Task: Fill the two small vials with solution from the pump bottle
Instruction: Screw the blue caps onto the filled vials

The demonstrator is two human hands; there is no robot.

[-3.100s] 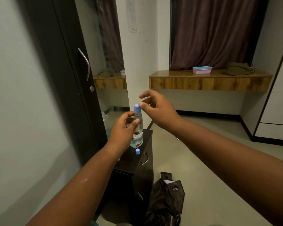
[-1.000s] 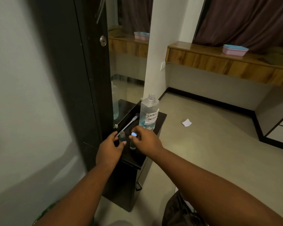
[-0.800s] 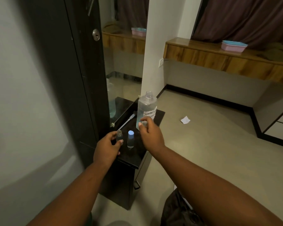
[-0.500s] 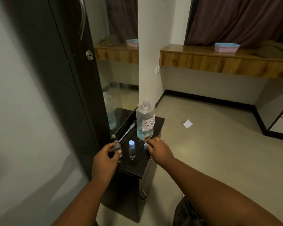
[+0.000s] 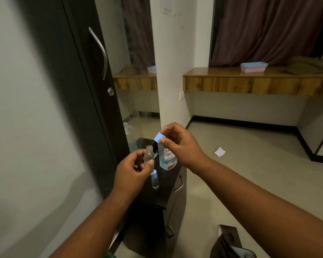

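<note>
Your left hand [image 5: 133, 169] pinches an open vial [image 5: 149, 156] upright in the air, no cap on. Your right hand [image 5: 179, 144] pinches a blue cap [image 5: 159, 137] just above and beside the vial's mouth — not touching yet. Behind both stands the bottle [image 5: 167, 159] on the black cabinet [image 5: 168, 185], pump not seen on it. The 2nd vial [image 5: 154, 180] sits capped on the cabinet below your left hand. Whether the held vial has liquid — can't tell, glass is too blurred. Looks like you're near done: cap this one, set it down.
</note>
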